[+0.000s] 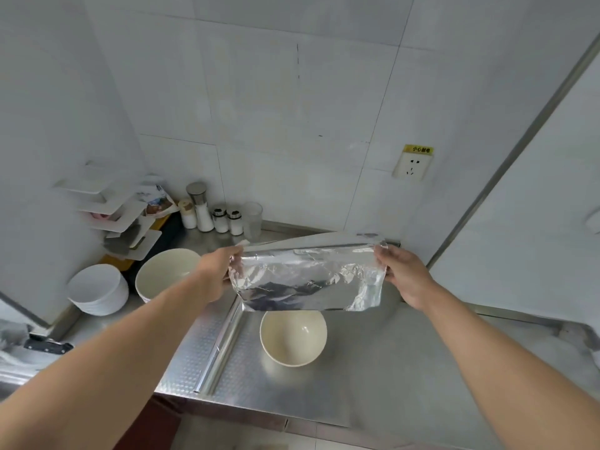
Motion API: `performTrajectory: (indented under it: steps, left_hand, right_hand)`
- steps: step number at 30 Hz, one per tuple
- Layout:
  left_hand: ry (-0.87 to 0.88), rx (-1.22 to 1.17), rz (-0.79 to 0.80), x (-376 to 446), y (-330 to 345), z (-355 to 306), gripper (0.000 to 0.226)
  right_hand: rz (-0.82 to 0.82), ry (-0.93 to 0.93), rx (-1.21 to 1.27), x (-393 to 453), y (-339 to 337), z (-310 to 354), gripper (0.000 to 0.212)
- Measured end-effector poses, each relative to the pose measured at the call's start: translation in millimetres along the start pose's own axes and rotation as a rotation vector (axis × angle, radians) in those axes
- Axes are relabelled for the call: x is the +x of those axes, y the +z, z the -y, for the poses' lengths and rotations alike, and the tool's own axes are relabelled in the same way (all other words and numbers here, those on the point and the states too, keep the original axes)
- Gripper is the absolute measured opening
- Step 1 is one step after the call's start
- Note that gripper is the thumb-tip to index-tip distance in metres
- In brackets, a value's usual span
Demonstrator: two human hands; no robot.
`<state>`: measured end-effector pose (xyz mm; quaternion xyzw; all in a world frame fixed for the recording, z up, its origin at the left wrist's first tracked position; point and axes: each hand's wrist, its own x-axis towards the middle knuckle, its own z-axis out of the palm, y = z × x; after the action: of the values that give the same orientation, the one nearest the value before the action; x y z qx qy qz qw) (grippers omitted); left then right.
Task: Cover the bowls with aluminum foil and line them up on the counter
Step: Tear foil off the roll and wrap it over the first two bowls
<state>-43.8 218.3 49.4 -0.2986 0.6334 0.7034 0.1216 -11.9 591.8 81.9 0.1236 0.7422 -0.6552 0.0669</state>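
Only readable writing: a yellow warning sticker (418, 149) with Chinese characters above the wall socket (411, 169) at 2 o'clock; characters too small to read for sure. No brand visible on the jars.

You hold a foil sheet (308, 280) in the air over the steel bench (389, 368), long axis running left-right, shiny face toward you, crinkled at both ends, lower edge hanging just above the near bowl. Your left hand (217, 271) pinches the sheet's left end; fingers are behind the foil. Your right hand (402, 274) grips the right end, fingers curled round the edge. The far edge of the foil runs back toward the wall; the roll itself can't be made out.

A cream bowl (293, 337) sits upright, uncovered, at 6 o'clock from the foil, on the embossed bench surface. A second, larger cream bowl (165, 274) stands at 9 o'clock, partly behind your left forearm, also uncovered. A stack of white bowls (97, 289) is further left, against the wall.

Seasoning jars (211, 212) and a clear plastic cup (252, 220) cluster at 11 o'clock by the back wall, next to a rack of white trays (110, 209). A knife handle (48, 347) lies at far left.

Open bench to the right of the near bowl; bench front edge at 6 o'clock, a raised seam (220, 345) running diagonally left of the bowl.
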Motion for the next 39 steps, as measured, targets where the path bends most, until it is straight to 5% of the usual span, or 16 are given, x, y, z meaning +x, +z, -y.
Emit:
performTrajectory:
  steps: [5, 8, 10, 12, 15, 18, 20, 27, 32, 35, 39]
  left_hand:
    - [-0.087, 0.111, 0.058, -3, -9, 4, 0.017]
    - [-0.004, 0.297, -0.062, -5, -6, 5, 0.051]
    - [0.227, 0.472, -0.137, -15, 3, -1, 0.08]
    - [0.457, 0.49, 0.105, -32, 18, -16, 0.096]
    - [0.555, 0.656, 0.568, -56, 47, -38, 0.1]
    - [0.611, 0.806, 0.601, -70, 71, -45, 0.088]
    - [0.662, 0.74, 0.539, -75, 80, -48, 0.068]
    - [0.567, 0.449, 0.445, -76, 77, -49, 0.056]
    - [0.389, 0.152, 0.348, -64, 75, -36, 0.049]
    - [0.265, -0.026, 0.277, -58, 72, -24, 0.04]
    - [0.196, -0.092, 0.266, -51, 63, -6, 0.036]
  right_hand:
    - [-0.012, -0.193, -0.148, -4, 8, 26, 0.034]
    - [0.032, -0.29, -0.233, -8, 20, 47, 0.022]
    - [0.08, -0.332, -0.326, -12, 29, 65, 0.019]
    - [0.141, -0.414, -0.443, -15, 37, 81, 0.028]
    - [0.224, -0.518, -0.554, -19, 47, 111, 0.032]
    - [0.272, -0.563, -0.563, -20, 54, 141, 0.037]
    - [0.29, -0.577, -0.547, -22, 56, 159, 0.028]
    - [0.225, -0.599, -0.575, -26, 60, 186, 0.013]
    - [-0.02, -0.411, -0.259, -4, 42, 145, 0.088]
    - [0.142, -0.101, -0.085, 2, 39, 88, 0.117]
    - [0.345, 0.033, -0.078, -12, 55, 27, 0.075]
